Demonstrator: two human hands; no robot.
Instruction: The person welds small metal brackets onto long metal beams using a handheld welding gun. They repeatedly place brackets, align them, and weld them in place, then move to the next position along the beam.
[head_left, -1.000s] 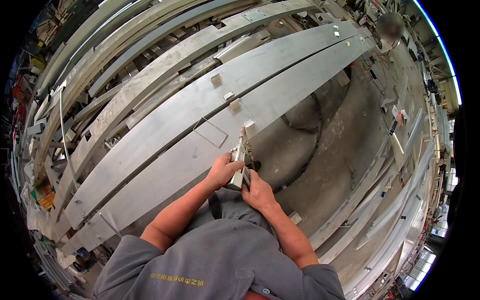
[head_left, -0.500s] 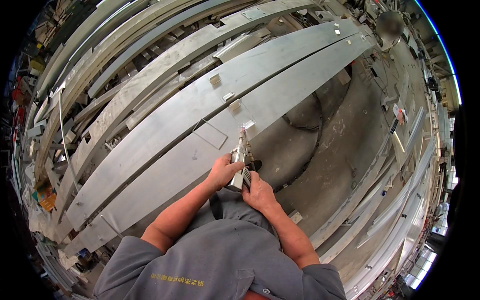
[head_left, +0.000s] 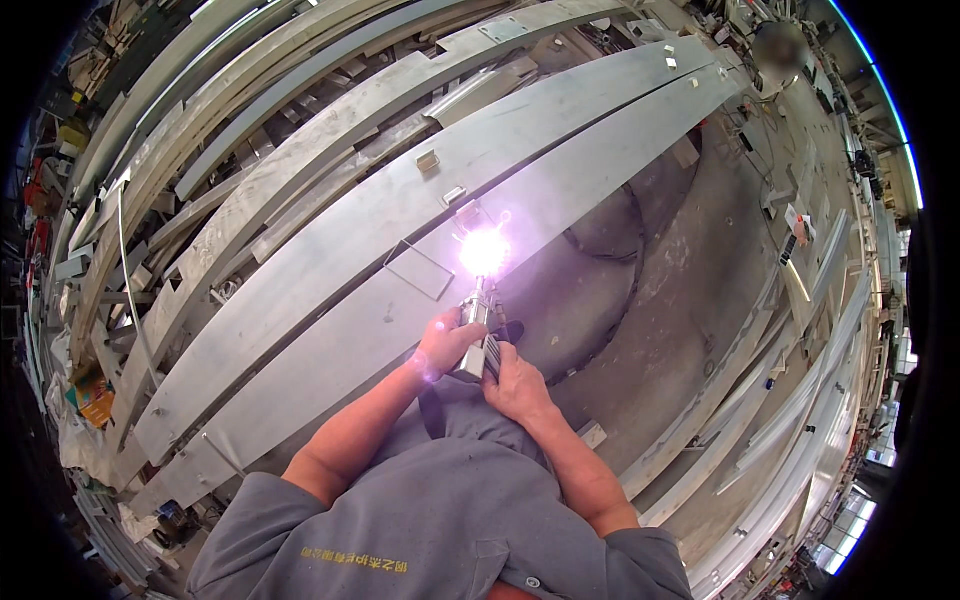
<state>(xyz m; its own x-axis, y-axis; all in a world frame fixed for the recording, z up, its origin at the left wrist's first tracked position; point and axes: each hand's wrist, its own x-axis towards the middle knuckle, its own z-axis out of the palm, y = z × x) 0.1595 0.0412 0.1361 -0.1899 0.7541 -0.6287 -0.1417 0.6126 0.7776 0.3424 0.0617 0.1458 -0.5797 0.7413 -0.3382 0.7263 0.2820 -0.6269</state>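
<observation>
Both of my hands are closed round a silver welding gun (head_left: pixel 474 345) in front of my body. My left hand (head_left: pixel 448 340) wraps its front part, while my right hand (head_left: pixel 520 383) grips the handle behind it. At the gun's tip, a blinding white-violet glare burns on the near edge of a long grey metal plate (head_left: pixel 350 315). The glare hides the small bracket and the point where the tip meets the plate. Beside the glare, a thin rectangular wire frame (head_left: pixel 432 288) rests on the plate.
A second long metal plate (head_left: pixel 310 235) lies parallel behind a narrow gap, carrying small brackets such as this one (head_left: pixel 428 161). Long metal beams (head_left: pixel 270 175) are stacked farther left. A dark hose (head_left: pixel 636 265) curves over the floor, and metal profiles (head_left: pixel 740 440) lie at the right.
A bright violet-white glare has appeared at the tip of the welding gun, covering the bracket there. My hands and the gun have hardly moved.
</observation>
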